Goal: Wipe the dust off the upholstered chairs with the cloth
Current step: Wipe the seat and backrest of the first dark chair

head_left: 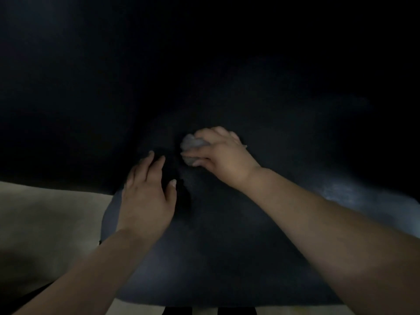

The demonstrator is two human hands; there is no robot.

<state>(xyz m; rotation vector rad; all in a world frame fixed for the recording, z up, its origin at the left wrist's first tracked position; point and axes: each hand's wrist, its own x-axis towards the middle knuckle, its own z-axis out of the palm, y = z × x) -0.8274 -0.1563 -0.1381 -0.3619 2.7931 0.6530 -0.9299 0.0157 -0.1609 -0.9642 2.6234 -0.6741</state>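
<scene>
Two hands: ours, both on the dark chair seat [227,246].
Right hand [223,155]: fingers curled around the bunched grey cloth [191,145], mid-seat.
Left hand [145,196]: fingers spread, flat near the seat's left edge.

Both forearms are bare from the frame edge to the wrist, with no sleeve showing. The left grip [145,196] and right grip [223,153] wear no gloves, rings, watch or band. Fingernails are short and unpainted. The light is dim.
</scene>
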